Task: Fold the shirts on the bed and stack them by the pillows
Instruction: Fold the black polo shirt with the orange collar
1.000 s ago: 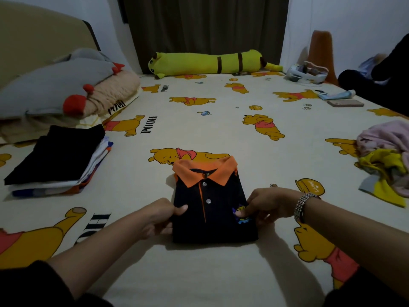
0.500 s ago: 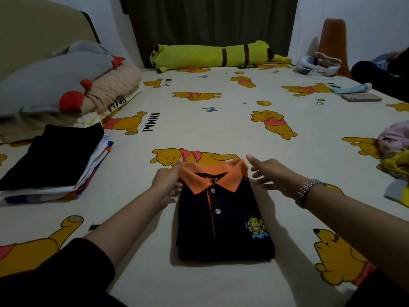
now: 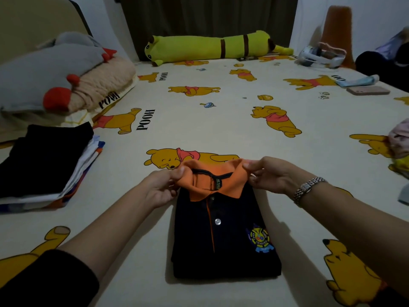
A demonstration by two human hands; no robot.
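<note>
Hands (image 3: pixel 212 185) pinch polo collar (image 3: pixel 215 182); stack (image 3: pixel 47 165) left.

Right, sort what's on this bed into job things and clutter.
Job:
- polo shirt, collar pinched by left hand and right hand
- folded stack by the pillows
- unfolded clothes at the right edge

Clutter:
- yellow plush bolster
- phone

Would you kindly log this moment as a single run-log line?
step: straighten collar | left hand: pinches orange collar | right hand: pinches collar | folded polo shirt: flat on bed | folded stack: by pillows
</note>
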